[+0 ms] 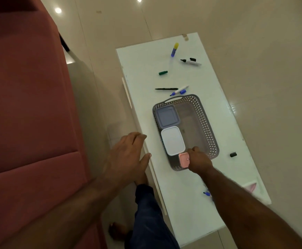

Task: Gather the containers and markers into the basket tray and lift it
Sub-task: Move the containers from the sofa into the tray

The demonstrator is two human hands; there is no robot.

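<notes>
On white tabletop, basket tray lies long axis pointing away from you, handle far. Your right hand grips pink container at near end; left hand hovers, fingers relaxed.

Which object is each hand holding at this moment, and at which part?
The right hand holds the small pink square container by its right edge, inside the grey basket tray. The left hand holds nothing.
</notes>
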